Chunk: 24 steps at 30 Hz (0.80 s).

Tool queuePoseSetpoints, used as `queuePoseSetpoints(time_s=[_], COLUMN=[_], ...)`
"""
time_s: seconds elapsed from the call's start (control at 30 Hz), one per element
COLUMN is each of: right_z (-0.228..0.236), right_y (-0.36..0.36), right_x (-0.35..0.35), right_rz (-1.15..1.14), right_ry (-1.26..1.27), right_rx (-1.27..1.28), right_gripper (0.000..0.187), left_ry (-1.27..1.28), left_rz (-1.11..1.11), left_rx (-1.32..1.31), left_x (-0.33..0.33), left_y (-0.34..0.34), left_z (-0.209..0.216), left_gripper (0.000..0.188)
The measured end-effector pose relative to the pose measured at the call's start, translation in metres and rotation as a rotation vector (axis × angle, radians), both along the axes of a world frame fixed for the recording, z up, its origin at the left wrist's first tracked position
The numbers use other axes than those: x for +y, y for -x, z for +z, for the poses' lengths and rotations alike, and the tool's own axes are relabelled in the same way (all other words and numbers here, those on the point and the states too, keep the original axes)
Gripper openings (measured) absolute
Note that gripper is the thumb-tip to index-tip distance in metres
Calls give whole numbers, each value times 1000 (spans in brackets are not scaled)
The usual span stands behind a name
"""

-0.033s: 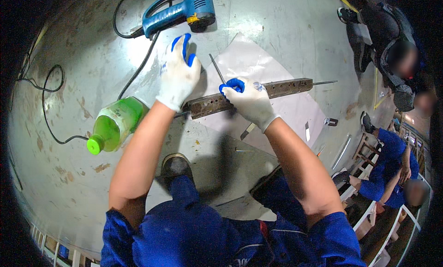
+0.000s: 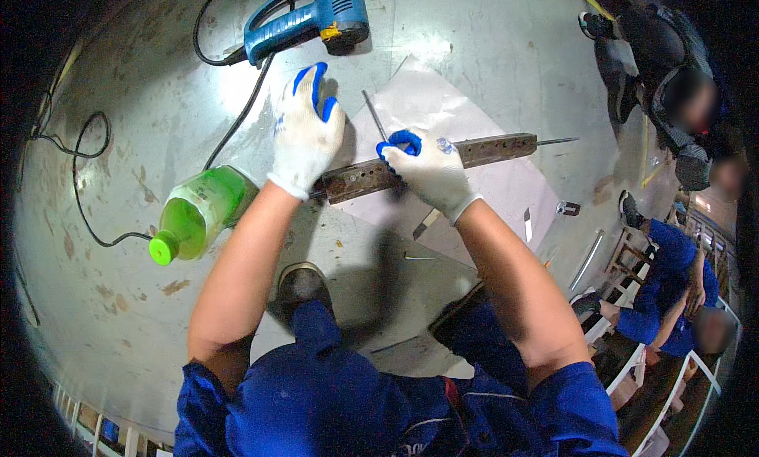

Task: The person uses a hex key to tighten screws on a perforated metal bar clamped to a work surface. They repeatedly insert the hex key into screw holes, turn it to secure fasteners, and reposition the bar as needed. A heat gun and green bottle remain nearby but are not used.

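Note:
My left hand [image 2: 307,129], in a white knit glove with blue fingertips, is raised palm-side with its fingers apart and holds nothing. It is beside the left end of a dark metal bar [image 2: 498,147] with a row of small holes. My right hand [image 2: 427,160], gloved the same way, is closed around a thin metal rod [image 2: 374,113] that sticks up and to the left from its fingers. That hand is over the middle of the bar and hides part of it. Another thin rod [image 2: 558,141] projects from the bar's right end. White paper [image 2: 411,93] lies under the bar.
A blue corded power tool [image 2: 304,22] lies at the far side. A green bottle [image 2: 202,208] lies at left near its black cable. A cutter blade [image 2: 527,224], a small dark-handled piece [image 2: 567,209] and a metal tube [image 2: 587,259] lie at right. Two people sit farther right.
Almost nothing differs. Both gloved hands have shifted very slightly, and the rod in my right hand has tilted a little.

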State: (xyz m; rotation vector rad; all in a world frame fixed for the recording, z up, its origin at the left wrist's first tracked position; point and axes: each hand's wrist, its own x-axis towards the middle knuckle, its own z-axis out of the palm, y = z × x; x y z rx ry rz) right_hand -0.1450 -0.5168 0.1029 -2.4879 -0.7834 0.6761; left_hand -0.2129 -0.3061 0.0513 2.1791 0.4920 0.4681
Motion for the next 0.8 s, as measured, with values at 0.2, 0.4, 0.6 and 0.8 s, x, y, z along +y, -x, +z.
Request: queuePoseSetpoints(time_s=[0.2,0.4,0.6,0.8], right_z=[3,43,64,37], right_y=[-29,-36,25,63], right_x=[8,-14,-40,-14], right_rz=[-65,96,10,431], right_ry=[-5,439,449,296], right_rx=[-141,-97,189,58], right_gripper=[60,39,31,35], left_ry=[72,13,-17,-115], left_rz=[-5,-17,-15,35], left_rx=[28,67,70,85], left_x=[-21,-30,-30,-21], left_y=[44,72,90,99], left_z=[13,21,15,1], left_gripper=[54,56,55,52])
